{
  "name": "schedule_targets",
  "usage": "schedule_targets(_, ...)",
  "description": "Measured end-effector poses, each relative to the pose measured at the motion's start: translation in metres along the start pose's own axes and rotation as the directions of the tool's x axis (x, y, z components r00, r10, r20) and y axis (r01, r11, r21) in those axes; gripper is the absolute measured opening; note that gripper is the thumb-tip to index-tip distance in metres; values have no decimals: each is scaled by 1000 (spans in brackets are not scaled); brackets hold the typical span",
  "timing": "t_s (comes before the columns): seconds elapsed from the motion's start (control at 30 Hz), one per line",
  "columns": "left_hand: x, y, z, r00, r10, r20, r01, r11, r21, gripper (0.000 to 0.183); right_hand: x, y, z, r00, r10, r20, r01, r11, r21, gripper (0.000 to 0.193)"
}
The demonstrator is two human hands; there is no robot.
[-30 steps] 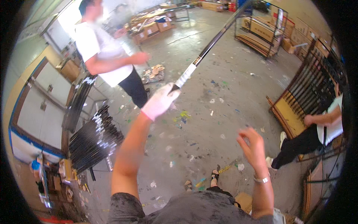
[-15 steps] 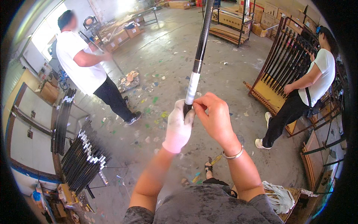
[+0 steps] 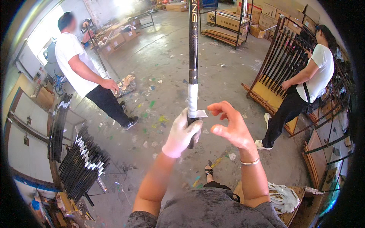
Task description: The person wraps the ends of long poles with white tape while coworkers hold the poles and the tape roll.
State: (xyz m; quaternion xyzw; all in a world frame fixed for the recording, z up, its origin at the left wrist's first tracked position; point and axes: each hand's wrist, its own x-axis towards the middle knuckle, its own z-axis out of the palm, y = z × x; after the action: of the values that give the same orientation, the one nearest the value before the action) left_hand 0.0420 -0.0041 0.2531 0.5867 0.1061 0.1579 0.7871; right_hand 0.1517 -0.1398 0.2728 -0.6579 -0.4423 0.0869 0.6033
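Note:
A glossy black rod [image 3: 193,49] with printed lettering stands nearly upright in front of me, running out of the picture at the top. My left hand [image 3: 178,133], in a whitish glove, is closed around its lower end. Just above that grip, a white wrap [image 3: 192,95] covers a band of the rod. From the wrap's lower edge a small white flap [image 3: 200,113] sticks out to the right. My right hand [image 3: 232,127], bare and with a bangle on the wrist, is apart from the rod, fingers spread and curved, nothing in them.
Many black rods with white bands [image 3: 85,159] lie stacked at the left. One person [image 3: 78,64] stands far left; another person [image 3: 319,72] handles a rack of rods [image 3: 279,62] at right. A box with white strips [image 3: 283,197] sits near my right elbow. Cartons [image 3: 228,22] are farther back.
My right hand has come off the wrap, moved right and opened. A white flap now shows at the wrap's lower edge. The rod has swung more upright; the person at left lowered an arm.

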Motion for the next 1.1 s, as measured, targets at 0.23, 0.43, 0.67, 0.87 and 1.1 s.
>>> schedule_targets(0.23, -8, -10, 7, 953, 226, -200, -168, 949, 268, 20, 10, -17, 21, 999, -5, 51, 11, 993, -119, 16)
schedule_targets(0.43, -22, -9, -31, 936, 129, 328, -6, 936, -351, 16, 5, 57, -194, 760, -34, -649, -359, 810, -463, 7)
schedule_targets(0.67, -2, -42, -18, 980, -99, 171, 125, 981, -150, 10, -90, 80, -334, 660, -301, -689, -481, 535, -694, 24)
schedule_targets(0.87, 18, -38, -18, 989, 40, 142, 30, 887, -460, 21, -128, 66, -336, 657, -214, -723, -503, 590, -631, 21)
schedule_targets(1.1, 21, -36, -26, 996, 57, 63, -41, 972, -233, 25, -141, 46, -330, 683, -175, -709, -483, 619, -619, 20)
